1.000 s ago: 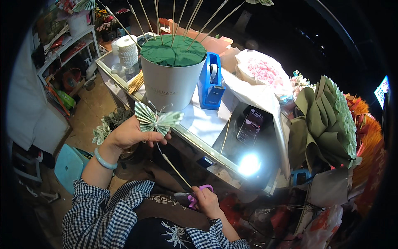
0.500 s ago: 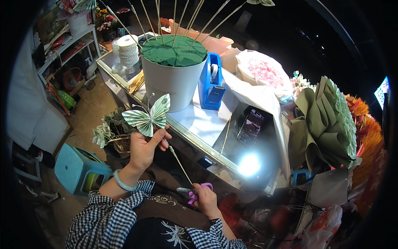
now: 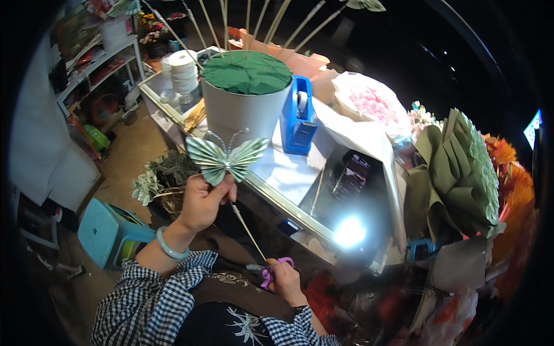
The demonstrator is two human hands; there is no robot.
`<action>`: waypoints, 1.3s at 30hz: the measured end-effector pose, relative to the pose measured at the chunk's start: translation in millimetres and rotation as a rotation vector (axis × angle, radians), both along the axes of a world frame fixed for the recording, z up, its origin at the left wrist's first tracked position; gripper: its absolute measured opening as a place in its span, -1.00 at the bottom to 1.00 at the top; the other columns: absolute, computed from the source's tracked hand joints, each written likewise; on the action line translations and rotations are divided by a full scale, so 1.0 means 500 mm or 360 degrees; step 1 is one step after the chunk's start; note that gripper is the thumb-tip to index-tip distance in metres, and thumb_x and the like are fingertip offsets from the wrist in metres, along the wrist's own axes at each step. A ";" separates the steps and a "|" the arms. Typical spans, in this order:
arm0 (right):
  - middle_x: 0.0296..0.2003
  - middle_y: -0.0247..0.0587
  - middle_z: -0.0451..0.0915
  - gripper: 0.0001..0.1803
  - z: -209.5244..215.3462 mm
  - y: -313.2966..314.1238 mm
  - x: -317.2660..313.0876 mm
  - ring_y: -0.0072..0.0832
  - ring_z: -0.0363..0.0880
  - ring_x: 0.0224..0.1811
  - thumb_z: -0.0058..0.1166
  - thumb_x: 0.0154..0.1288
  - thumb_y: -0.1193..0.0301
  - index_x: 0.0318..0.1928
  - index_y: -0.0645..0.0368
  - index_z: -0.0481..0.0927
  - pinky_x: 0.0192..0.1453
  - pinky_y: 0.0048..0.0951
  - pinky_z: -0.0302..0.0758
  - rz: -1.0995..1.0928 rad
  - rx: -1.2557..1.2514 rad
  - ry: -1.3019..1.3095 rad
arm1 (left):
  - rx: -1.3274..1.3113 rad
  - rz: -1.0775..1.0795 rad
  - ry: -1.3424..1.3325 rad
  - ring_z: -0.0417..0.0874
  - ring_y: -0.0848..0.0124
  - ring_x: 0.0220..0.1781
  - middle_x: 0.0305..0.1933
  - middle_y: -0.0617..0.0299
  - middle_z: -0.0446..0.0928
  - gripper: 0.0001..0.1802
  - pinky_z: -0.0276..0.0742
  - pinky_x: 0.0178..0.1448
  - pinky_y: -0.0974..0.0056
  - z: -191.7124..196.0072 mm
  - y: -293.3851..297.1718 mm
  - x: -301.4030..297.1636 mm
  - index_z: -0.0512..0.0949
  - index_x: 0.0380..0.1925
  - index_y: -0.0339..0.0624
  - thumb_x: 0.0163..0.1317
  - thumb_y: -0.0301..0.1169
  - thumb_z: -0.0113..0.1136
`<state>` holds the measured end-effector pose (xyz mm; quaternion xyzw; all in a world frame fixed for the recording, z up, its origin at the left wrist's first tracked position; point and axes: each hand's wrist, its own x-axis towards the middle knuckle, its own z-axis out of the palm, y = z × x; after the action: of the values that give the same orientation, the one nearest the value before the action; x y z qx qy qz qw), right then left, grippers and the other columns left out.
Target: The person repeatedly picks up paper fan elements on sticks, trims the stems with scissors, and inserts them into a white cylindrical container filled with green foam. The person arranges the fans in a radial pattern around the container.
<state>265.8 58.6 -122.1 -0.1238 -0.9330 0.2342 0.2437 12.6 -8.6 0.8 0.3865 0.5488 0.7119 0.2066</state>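
A pleated butterfly (image 3: 224, 160) of pale green patterned paper, with curled wire feelers, is pinched at its base by my left hand (image 3: 201, 205). A thin wooden stick (image 3: 249, 232) slants from it down toward my lap. My right hand (image 3: 287, 282) is closed around scissors with purple handles (image 3: 267, 279), and the stick's lower end meets its fingertips. Just beyond the butterfly stands a white bucket (image 3: 245, 121) topped with green wrapping (image 3: 248, 74). Several sticks rise from that top, some bearing paper pieces at the upper edge of the view.
On the glass-topped table are a blue tape dispenser (image 3: 299, 124), a white cord spool (image 3: 184, 72), a dark phone (image 3: 352, 173) and a glaring light (image 3: 350, 232). Wrapped bouquets (image 3: 372, 104) fill the right side. A blue stool (image 3: 104, 233) and potted plant (image 3: 167, 176) stand left.
My left hand has turned the butterfly so its wings face me more squarely, and it has shifted slightly right. My right hand keeps the scissors in nearly the same place.
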 end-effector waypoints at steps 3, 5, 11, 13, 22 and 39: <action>-0.51 -0.20 0.41 -0.39 -0.008 -0.005 -0.006 -0.28 0.47 -0.47 0.11 -0.34 0.61 -0.05 0.19 0.49 -0.41 -0.37 0.45 0.0005 -0.0047 0.0019 | 0.0072 -0.0115 -0.0146 0.38 0.62 -0.58 -0.55 0.33 0.51 -0.69 0.29 -0.49 0.50 0.004 0.010 -0.005 0.53 -0.52 -0.24 0.36 -0.29 0.03; -0.51 -0.19 0.43 -0.41 -0.011 -0.006 -0.010 -0.26 0.47 -0.47 0.10 -0.33 0.62 -0.08 0.20 0.50 -0.41 -0.36 0.45 -0.0013 -0.0091 0.0102 | 0.0058 -0.0235 -0.0144 0.43 0.62 -0.54 -0.51 0.33 0.53 -0.71 0.32 -0.46 0.52 0.005 0.013 -0.014 0.55 -0.42 -0.24 0.34 -0.25 0.06; -0.46 -0.15 0.48 -0.44 0.000 -0.003 -0.028 -0.22 0.49 -0.45 0.12 -0.31 0.65 -0.10 0.21 0.50 -0.39 -0.32 0.45 -0.0167 -0.0163 0.0228 | 0.0035 -0.0560 -0.0416 0.51 0.65 -0.29 -0.14 0.31 0.52 -0.57 0.42 -0.35 0.55 -0.034 0.017 0.011 0.44 0.07 -0.22 0.21 -0.37 0.23; -0.44 -0.13 0.50 -0.44 0.006 0.000 -0.039 -0.21 0.50 -0.44 0.13 -0.31 0.66 -0.10 0.22 0.49 -0.37 -0.30 0.46 -0.0213 -0.0187 0.0232 | -0.0053 -0.0592 -0.0391 0.52 0.65 -0.30 -0.24 0.33 0.54 -0.61 0.43 -0.34 0.55 -0.053 0.013 0.043 0.46 0.03 -0.24 0.22 -0.39 0.23; -0.38 -0.12 0.53 -0.46 0.021 0.009 -0.053 -0.24 0.54 -0.40 0.34 -0.19 0.56 -0.08 0.23 0.49 -0.34 -0.37 0.48 -0.0226 -0.0126 0.0358 | -0.0117 -0.0153 -0.0264 0.56 0.60 -0.41 -0.36 0.23 0.58 -0.82 0.51 -0.33 0.52 -0.052 0.001 0.064 0.57 -0.20 -0.36 0.30 -0.47 0.08; 0.07 -0.16 0.42 -0.10 -0.032 0.035 -0.025 -0.54 0.45 -0.02 0.21 0.17 0.15 0.36 0.28 0.04 0.10 -0.54 0.37 0.0581 -0.2737 0.0032 | 0.0071 0.0180 -0.0143 0.56 0.58 -0.43 -0.41 0.20 0.57 -0.79 0.49 -0.34 0.52 -0.077 -0.021 0.079 0.43 -0.18 -0.29 0.38 -0.35 -0.03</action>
<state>253.4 76.2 -138.1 -0.1112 -0.4363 0.8923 0.0329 51.9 -19.0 -37.8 0.3268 0.5440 0.7511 0.1818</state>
